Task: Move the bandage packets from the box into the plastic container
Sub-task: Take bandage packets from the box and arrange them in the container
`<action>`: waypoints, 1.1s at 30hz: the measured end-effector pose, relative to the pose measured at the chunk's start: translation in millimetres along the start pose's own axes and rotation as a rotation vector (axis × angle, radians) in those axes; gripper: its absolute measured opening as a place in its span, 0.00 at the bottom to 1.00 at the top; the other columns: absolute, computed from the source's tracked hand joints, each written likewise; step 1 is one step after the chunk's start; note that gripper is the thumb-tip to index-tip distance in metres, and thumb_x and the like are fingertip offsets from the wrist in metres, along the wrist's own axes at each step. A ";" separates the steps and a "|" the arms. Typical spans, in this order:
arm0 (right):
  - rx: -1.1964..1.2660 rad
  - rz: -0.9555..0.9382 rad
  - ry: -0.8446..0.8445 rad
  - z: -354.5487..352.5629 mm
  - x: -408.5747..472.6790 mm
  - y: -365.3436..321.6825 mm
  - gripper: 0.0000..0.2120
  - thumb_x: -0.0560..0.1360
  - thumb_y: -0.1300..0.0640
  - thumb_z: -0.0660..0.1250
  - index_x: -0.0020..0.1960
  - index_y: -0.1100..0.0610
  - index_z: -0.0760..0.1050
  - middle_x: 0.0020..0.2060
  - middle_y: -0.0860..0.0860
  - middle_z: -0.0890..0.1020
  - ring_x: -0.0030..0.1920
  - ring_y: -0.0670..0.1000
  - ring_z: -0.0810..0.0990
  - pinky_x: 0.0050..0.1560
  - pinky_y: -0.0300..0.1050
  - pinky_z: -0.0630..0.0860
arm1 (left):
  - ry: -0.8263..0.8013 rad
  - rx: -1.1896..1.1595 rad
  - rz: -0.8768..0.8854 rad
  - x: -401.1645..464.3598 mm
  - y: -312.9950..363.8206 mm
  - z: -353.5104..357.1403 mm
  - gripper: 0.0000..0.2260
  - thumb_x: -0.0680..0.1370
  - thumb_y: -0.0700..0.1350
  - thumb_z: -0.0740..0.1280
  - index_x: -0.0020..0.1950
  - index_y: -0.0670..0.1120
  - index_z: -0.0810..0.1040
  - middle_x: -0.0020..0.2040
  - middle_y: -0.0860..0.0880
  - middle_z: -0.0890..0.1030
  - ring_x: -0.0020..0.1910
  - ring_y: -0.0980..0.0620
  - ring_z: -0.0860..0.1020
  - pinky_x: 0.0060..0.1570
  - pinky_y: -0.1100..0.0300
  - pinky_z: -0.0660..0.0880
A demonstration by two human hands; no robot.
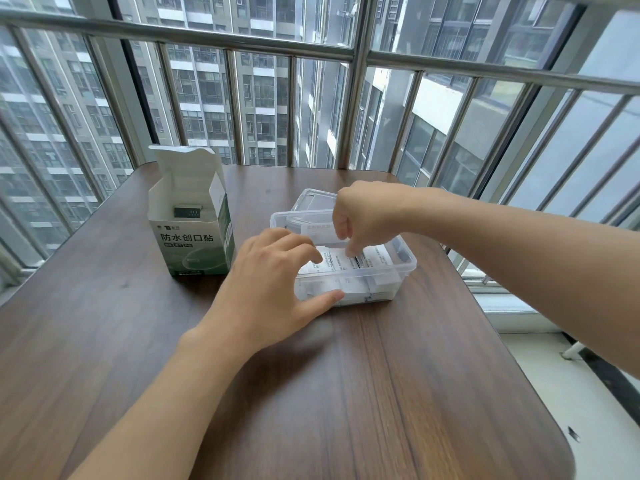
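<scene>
We see the clear plastic container on the wooden table, with white bandage packets lying inside it. Our left hand wraps the container's near-left corner — thumb pressed to the front wall, fingers curled over the rim onto the packets. Our right hand reaches down from above, its curled fingertips pinching a packet near the middle. The green and white box stands open just left of the container — its lid lies behind.
</scene>
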State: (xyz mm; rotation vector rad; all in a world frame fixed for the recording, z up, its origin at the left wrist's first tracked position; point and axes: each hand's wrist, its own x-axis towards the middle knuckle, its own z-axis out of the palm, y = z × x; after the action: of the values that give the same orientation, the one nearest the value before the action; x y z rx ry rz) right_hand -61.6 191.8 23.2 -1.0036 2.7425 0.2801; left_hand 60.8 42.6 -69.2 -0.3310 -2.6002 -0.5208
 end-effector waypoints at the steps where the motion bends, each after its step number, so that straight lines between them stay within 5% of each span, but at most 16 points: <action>1: -0.025 0.010 -0.042 -2.9 -0.9 3.0 0.15 0.69 0.47 0.78 0.53 0.52 0.83 0.47 0.48 0.85 0.48 0.52 0.83 0.52 0.52 0.82 | -0.013 0.014 0.003 0.3 -0.1 0.0 0.24 0.70 0.69 0.66 0.53 0.52 0.83 0.53 0.59 0.82 0.60 0.51 0.76 0.63 0.48 0.72; 8: -0.038 -0.022 -0.143 -14.6 -8.5 18.3 0.22 0.71 0.53 0.79 0.63 0.50 0.80 0.55 0.45 0.84 0.54 0.49 0.82 0.58 0.49 0.79 | -0.081 0.102 0.055 12.5 18.7 -5.6 0.28 0.71 0.72 0.59 0.53 0.53 0.85 0.55 0.59 0.83 0.62 0.52 0.75 0.66 0.47 0.68; 15: 0.000 -0.041 -0.111 -8.8 -3.7 22.5 0.24 0.68 0.54 0.81 0.62 0.51 0.81 0.54 0.46 0.84 0.50 0.49 0.80 0.49 0.41 0.75 | -0.241 0.206 0.033 18.8 24.0 -2.4 0.31 0.72 0.75 0.55 0.56 0.55 0.82 0.56 0.62 0.81 0.66 0.57 0.71 0.75 0.42 0.55; 22: 0.061 -0.060 -0.173 -16.4 2.5 35.6 0.07 0.71 0.54 0.78 0.47 0.45 0.83 0.47 0.45 0.85 0.49 0.50 0.83 0.53 0.54 0.83 | -0.283 0.220 0.023 20.1 25.4 -3.6 0.31 0.73 0.75 0.56 0.60 0.56 0.81 0.59 0.61 0.80 0.68 0.57 0.69 0.77 0.40 0.52; 33: 0.124 -0.048 -0.178 -19.0 5.2 45.8 0.13 0.73 0.60 0.76 0.56 0.50 0.82 0.51 0.46 0.86 0.35 0.50 0.81 0.35 0.40 0.80 | -0.308 0.232 0.025 20.5 26.3 -5.5 0.30 0.73 0.75 0.56 0.62 0.56 0.80 0.62 0.61 0.79 0.70 0.56 0.68 0.76 0.38 0.51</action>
State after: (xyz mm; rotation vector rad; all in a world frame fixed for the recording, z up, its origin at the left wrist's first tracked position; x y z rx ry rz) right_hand -97.7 218.3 45.0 -0.9618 2.5386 0.1795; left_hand 53.6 66.9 -46.8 -0.3912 -2.9119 -0.1643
